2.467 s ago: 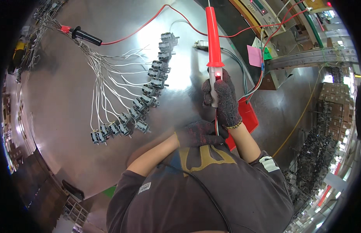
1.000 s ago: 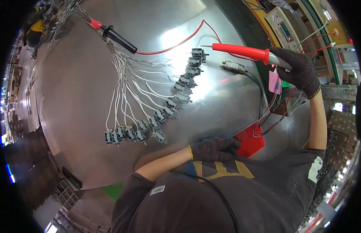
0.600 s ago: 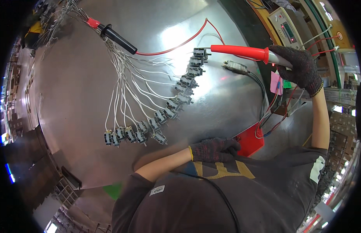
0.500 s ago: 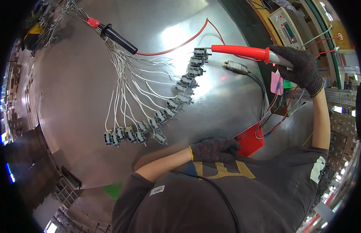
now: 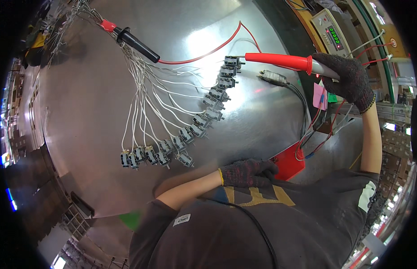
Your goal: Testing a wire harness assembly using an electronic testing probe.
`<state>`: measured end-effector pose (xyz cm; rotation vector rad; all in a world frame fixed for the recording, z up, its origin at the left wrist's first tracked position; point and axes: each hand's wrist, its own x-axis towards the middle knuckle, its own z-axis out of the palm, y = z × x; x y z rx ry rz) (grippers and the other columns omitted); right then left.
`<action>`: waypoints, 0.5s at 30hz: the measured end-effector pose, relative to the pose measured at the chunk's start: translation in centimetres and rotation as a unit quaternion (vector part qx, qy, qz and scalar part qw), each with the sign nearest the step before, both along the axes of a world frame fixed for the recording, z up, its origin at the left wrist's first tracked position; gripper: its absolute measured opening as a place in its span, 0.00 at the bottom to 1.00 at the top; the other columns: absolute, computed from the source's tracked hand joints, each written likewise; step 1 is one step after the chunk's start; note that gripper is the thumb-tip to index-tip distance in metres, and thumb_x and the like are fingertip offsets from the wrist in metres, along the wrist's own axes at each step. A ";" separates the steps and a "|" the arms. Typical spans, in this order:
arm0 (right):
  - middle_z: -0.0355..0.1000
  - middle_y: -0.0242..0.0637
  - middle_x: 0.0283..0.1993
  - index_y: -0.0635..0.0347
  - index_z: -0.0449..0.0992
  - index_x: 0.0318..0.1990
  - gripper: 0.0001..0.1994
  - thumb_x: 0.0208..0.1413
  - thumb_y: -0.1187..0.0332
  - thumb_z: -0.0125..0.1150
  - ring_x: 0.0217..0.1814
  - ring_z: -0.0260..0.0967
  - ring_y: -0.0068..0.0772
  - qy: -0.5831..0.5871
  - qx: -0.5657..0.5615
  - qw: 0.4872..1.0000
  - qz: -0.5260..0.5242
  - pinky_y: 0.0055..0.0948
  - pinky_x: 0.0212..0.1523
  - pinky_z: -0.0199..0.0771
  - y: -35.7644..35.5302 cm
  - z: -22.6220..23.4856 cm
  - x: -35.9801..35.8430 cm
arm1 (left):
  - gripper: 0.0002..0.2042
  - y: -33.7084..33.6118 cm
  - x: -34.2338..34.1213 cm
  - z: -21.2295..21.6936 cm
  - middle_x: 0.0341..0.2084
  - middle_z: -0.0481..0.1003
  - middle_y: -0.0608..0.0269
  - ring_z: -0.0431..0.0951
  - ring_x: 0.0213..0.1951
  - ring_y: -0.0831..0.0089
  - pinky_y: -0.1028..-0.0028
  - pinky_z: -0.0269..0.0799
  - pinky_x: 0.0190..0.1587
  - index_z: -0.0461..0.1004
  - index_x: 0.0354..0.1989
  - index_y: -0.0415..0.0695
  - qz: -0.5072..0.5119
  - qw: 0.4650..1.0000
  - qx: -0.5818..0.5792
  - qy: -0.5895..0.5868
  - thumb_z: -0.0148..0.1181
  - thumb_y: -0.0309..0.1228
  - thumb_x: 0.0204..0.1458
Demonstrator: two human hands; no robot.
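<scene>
My right hand (image 5: 347,78), in a dark knitted glove, is closed round the grey handle of a red test probe (image 5: 278,59). The probe's thin tip points left and meets the topmost of several small grey-and-black parts with shafts (image 5: 232,61); whether it touches metal is too small to tell. These parts lie in a curved row, with white wires (image 5: 166,105) fanning from a bundle. A black probe (image 5: 136,45) with a red lead lies along that bundle beside red tape. My left hand (image 5: 248,173), also gloved, rests by my shirt, fingers loosely bent and apart, nothing visible in it.
A tester (image 5: 331,33) with a lit green display stands at the far right. On the metal tabletop (image 5: 83,112), a taped connector (image 5: 273,77) trails dark cables. A red panel (image 5: 289,163) sits at the near edge, and a pink note (image 5: 319,96) hangs at the right.
The tester's display has gone from dim to bright green digits. Both hands, the red probe and the row of small parts have stayed practically in place.
</scene>
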<state>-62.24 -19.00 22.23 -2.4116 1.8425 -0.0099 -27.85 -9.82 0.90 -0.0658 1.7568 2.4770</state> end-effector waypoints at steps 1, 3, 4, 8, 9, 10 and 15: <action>0.85 0.43 0.52 0.47 0.81 0.65 0.31 0.50 0.69 0.77 0.47 0.87 0.44 0.002 -0.002 1.000 0.001 0.42 0.52 0.88 0.0 0.0 0.0 | 0.24 0.0 0.0 0.0 0.57 0.79 0.55 0.80 0.60 0.65 0.62 0.74 0.65 0.69 0.69 0.42 -0.002 1.000 -0.001 -0.001 0.63 0.31 0.66; 0.85 0.43 0.52 0.47 0.82 0.65 0.31 0.49 0.69 0.77 0.46 0.87 0.44 -0.004 -0.007 1.000 0.005 0.42 0.52 0.88 0.0 0.0 0.0 | 0.24 0.1 0.0 0.0 0.57 0.79 0.55 0.80 0.60 0.65 0.62 0.74 0.65 0.70 0.69 0.42 0.004 1.000 0.000 0.000 0.64 0.31 0.66; 0.85 0.43 0.52 0.47 0.81 0.65 0.31 0.49 0.69 0.77 0.46 0.87 0.44 0.000 -0.004 1.000 0.001 0.42 0.52 0.88 0.0 0.0 0.0 | 0.23 0.1 0.0 0.0 0.57 0.79 0.55 0.80 0.60 0.66 0.62 0.74 0.65 0.70 0.68 0.42 0.005 1.000 0.000 0.000 0.64 0.31 0.66; 0.86 0.43 0.51 0.46 0.81 0.66 0.31 0.50 0.69 0.77 0.46 0.87 0.44 0.015 0.005 1.000 -0.011 0.42 0.51 0.88 0.2 0.1 0.1 | 0.23 0.2 0.0 0.0 0.56 0.80 0.55 0.80 0.59 0.65 0.63 0.75 0.64 0.70 0.68 0.42 0.008 1.000 -0.009 -0.002 0.63 0.31 0.66; 0.86 0.43 0.51 0.46 0.81 0.66 0.31 0.50 0.68 0.77 0.46 0.87 0.44 0.021 0.008 1.000 -0.015 0.42 0.51 0.88 0.3 0.1 0.1 | 0.23 0.2 0.0 0.0 0.56 0.80 0.55 0.80 0.59 0.65 0.63 0.75 0.64 0.71 0.67 0.42 0.010 1.000 -0.008 0.001 0.63 0.31 0.65; 0.86 0.43 0.51 0.46 0.81 0.66 0.31 0.50 0.68 0.77 0.46 0.87 0.44 0.025 0.008 1.000 -0.014 0.42 0.51 0.88 0.3 0.1 0.1 | 0.22 0.2 0.0 0.0 0.56 0.80 0.55 0.80 0.59 0.65 0.63 0.75 0.63 0.71 0.67 0.42 0.012 1.000 -0.007 0.004 0.63 0.31 0.65; 0.85 0.44 0.51 0.45 0.81 0.66 0.31 0.51 0.66 0.78 0.46 0.87 0.46 0.014 0.008 1.000 -0.007 0.43 0.50 0.87 0.3 0.2 0.0 | 0.23 0.6 0.0 -0.5 0.52 0.82 0.51 0.82 0.57 0.61 0.61 0.77 0.61 0.70 0.65 0.40 0.026 1.000 -0.008 0.005 0.66 0.32 0.64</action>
